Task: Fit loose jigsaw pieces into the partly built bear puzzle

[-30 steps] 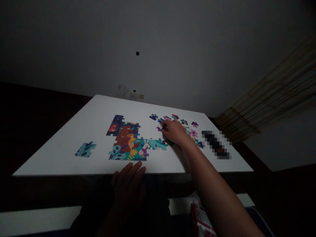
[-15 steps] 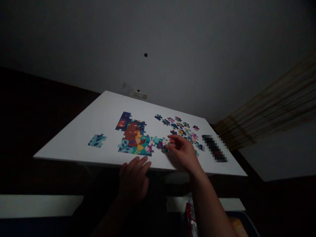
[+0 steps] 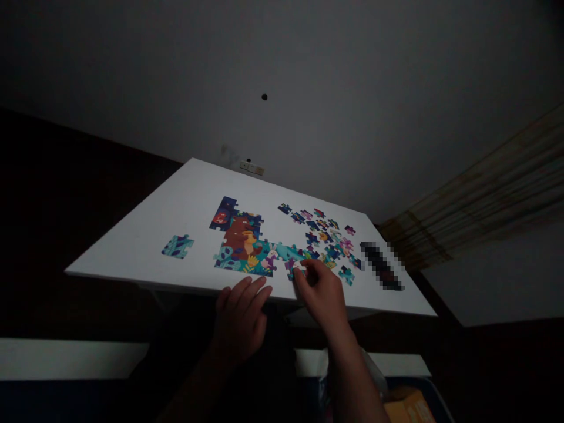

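A partly assembled colourful jigsaw (image 3: 244, 242) lies on the white table (image 3: 176, 200). My right hand (image 3: 321, 291) pinches a small purple and white puzzle piece (image 3: 296, 269) at the table's near edge, just right of the assembled part. My left hand (image 3: 241, 314) rests flat at the front edge with its fingers stretched out, fingertips on the tabletop and holding nothing. Several loose pieces (image 3: 324, 232) are scattered to the right of the jigsaw.
A small teal cluster of joined pieces (image 3: 177, 247) lies apart on the left. A dark blurred object (image 3: 381, 265) sits near the right edge. A wall socket (image 3: 252, 168) is behind the table. The room is dim.
My right hand came back from the loose pieces to the near edge with a piece pinched in its fingers. The view shifted, and my left hand stayed at the front edge.
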The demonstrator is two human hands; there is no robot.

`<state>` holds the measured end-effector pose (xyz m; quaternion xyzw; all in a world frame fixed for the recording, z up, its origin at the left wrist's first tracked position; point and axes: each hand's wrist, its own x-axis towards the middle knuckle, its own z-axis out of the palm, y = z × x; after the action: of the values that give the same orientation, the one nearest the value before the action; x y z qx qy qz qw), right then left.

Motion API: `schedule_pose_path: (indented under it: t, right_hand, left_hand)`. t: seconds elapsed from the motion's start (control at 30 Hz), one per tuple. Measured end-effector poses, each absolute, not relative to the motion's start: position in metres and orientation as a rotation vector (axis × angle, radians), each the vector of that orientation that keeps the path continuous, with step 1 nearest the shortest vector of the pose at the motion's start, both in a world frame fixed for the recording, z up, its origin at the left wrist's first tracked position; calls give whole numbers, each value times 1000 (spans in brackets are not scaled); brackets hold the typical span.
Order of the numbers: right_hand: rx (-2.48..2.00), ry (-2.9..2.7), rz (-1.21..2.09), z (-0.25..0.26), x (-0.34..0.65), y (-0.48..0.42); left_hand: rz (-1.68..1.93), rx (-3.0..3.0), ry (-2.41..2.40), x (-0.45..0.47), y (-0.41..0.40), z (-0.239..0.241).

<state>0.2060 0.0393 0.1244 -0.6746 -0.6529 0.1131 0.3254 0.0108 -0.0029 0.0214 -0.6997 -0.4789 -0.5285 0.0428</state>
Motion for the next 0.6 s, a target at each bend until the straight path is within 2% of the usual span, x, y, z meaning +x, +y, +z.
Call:
schedule_pose_path:
  t: [0.33, 0.6]
  right_hand:
    - [-1866, -1637, 181, 125, 197, 35]
    - [-1896, -1577, 238, 126, 194, 35]
  left_hand:
    - [-1605, -2173, -1463, 10, -4, 17]
    - [-1616, -2152, -1439, 11, -1, 16]
